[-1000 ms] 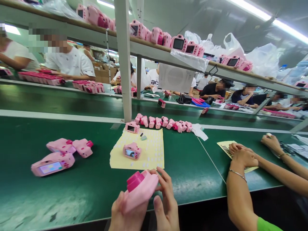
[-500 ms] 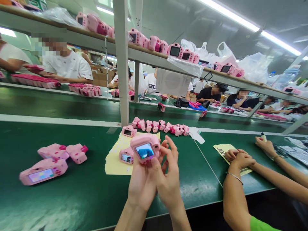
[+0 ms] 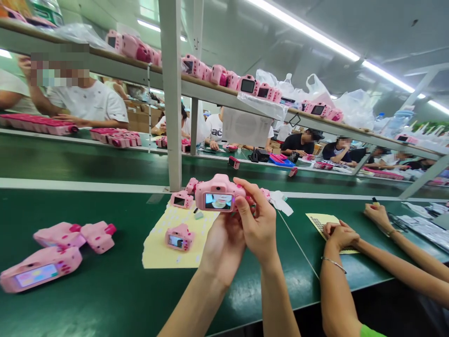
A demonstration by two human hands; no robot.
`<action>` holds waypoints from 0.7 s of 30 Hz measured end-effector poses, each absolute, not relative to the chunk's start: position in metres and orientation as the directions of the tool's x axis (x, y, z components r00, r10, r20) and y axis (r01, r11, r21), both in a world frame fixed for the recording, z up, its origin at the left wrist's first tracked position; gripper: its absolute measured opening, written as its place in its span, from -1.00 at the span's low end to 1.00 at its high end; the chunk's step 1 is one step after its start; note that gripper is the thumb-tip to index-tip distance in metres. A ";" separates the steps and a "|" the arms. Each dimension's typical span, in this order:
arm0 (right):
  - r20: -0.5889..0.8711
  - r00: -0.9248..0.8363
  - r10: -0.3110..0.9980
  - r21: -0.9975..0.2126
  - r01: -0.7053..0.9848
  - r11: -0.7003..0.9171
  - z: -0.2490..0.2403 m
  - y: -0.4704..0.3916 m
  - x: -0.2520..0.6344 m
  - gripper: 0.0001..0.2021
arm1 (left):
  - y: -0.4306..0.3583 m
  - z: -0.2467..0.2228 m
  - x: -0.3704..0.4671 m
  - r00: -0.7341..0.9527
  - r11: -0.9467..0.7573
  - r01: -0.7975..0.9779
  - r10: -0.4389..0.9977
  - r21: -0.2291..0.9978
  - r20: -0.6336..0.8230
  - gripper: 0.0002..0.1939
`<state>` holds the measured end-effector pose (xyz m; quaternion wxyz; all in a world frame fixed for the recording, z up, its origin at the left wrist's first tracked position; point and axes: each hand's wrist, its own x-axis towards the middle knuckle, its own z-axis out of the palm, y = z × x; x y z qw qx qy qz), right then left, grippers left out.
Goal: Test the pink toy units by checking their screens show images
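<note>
- Pink camera [image 3: 213, 189] in the head view: held up above the green table [image 3: 115, 304], its back facing the wearer, its screen lit with a picture of part of a person.
- Left hand [image 3: 226, 245]: gripping that camera from below, palm up, its fingers mostly hidden behind the body.
- Right hand [image 3: 260, 224]: closed on the camera's right end, thumb against the back beside the screen, forefinger along the top.
- Yellow sheet [image 3: 154, 255]: flat on the table, beyond the left forearm; a second camera [image 3: 180, 237] with a lit screen rests on it, with a small pale block [image 3: 199, 216] behind.
- Dark-screened camera [image 3: 181, 200]: at the sheet's far edge, near the foot of the white post [image 3: 170, 103].
- Three more pink cameras: grouped at the left of the table, the nearest one [image 3: 42, 269] showing a colourful lit screen.
- Co-worker's hands [image 3: 338, 235]: to the right, well apart from the wearer's, clasped over another yellow sheet [image 3: 316, 222].
- Shelf [image 3: 206, 89]: overhead, carrying more pink cameras and clear plastic bags.
</note>
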<state>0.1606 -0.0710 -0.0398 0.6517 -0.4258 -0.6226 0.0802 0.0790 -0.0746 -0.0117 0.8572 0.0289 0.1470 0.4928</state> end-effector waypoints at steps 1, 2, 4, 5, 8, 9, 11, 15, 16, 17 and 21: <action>0.735 0.224 0.640 -0.666 0.414 0.620 -0.041 -0.071 0.161 -0.72 | -0.075 -0.011 0.079 0.465 0.507 -0.839 0.856 0.198 -0.225 -0.53; 0.728 0.237 0.643 -0.676 0.406 0.615 -0.041 -0.071 0.161 -0.71 | -0.076 -0.010 0.079 0.457 0.500 -0.842 0.860 0.203 -0.227 -0.52; 0.721 0.255 0.644 -0.685 0.398 0.610 -0.042 -0.071 0.160 -0.71 | -0.078 -0.009 0.079 0.437 0.484 -0.848 0.870 0.218 -0.230 -0.53; 0.720 0.264 0.642 -0.688 0.394 0.609 -0.043 -0.072 0.159 -0.71 | -0.079 -0.009 0.078 0.427 0.475 -0.850 0.874 0.226 -0.231 -0.54; 0.714 0.292 0.637 -0.698 0.369 0.613 -0.042 -0.074 0.157 -0.73 | -0.081 -0.010 0.078 0.410 0.463 -0.850 0.881 0.251 -0.236 -0.57; 0.710 0.297 0.638 -0.702 0.358 0.616 -0.042 -0.074 0.156 -0.74 | -0.082 -0.011 0.078 0.410 0.465 -0.847 0.880 0.257 -0.238 -0.58; 0.703 0.303 0.643 -0.710 0.336 0.619 -0.043 -0.075 0.155 -0.75 | -0.084 -0.012 0.078 0.411 0.468 -0.842 0.879 0.269 -0.243 -0.57; 0.706 0.297 0.644 -0.708 0.329 0.625 -0.045 -0.073 0.156 -0.77 | -0.087 -0.014 0.077 0.411 0.473 -0.831 0.877 0.292 -0.251 -0.56; 0.709 0.292 0.642 -0.705 0.333 0.626 -0.046 -0.073 0.156 -0.77 | -0.087 -0.015 0.076 0.412 0.475 -0.828 0.876 0.299 -0.250 -0.57; 0.712 0.288 0.641 -0.702 0.338 0.627 -0.047 -0.072 0.156 -0.77 | -0.087 -0.016 0.076 0.413 0.475 -0.825 0.876 0.306 -0.249 -0.58; 0.754 0.237 0.613 -0.652 0.384 0.654 -0.055 -0.078 0.155 -0.75 | -0.079 -0.029 0.069 0.414 0.474 -0.807 0.880 0.353 -0.233 -0.56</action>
